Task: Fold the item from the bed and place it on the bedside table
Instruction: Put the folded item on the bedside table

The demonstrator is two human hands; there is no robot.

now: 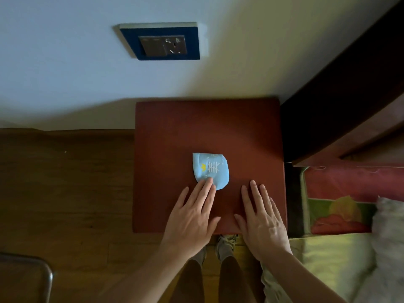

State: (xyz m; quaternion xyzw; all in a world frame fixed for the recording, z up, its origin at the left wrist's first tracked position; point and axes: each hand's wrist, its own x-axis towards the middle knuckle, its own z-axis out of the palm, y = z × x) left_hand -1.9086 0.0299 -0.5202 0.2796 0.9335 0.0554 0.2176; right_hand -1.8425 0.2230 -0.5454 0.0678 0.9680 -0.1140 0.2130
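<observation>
Forearms reach up from the bottom of the view, bare, seen from a camera on the person's head looking straight down. Between them, near the bottom edge, are the person's legs and shoes standing on a wooden floor.

Further out, both hands are flat and spread, palms down, holding nothing. The left hand lies over the front of a reddish-brown bedside table, and its fingertips rest on the near edge of a small light-blue folded item. The right hand lies flat on the bare tabletop just beside the item, to its right, not touching it.

The folded item sits on the table, a little forward of centre. It has a rounded near edge, white markings and a small yellow mark; what kind of item it is cannot be told for certain in the dim light.

To the right of the table is the bed, with yellow-green and red patterned bedding and a pale fluffy thing at the far right edge. A dark wooden headboard rises behind it. At bottom left is a curved metal frame, possibly part of a chair.

Beyond the table is a pale wall, carrying a grey switch and socket plate on a dark blue backing.
</observation>
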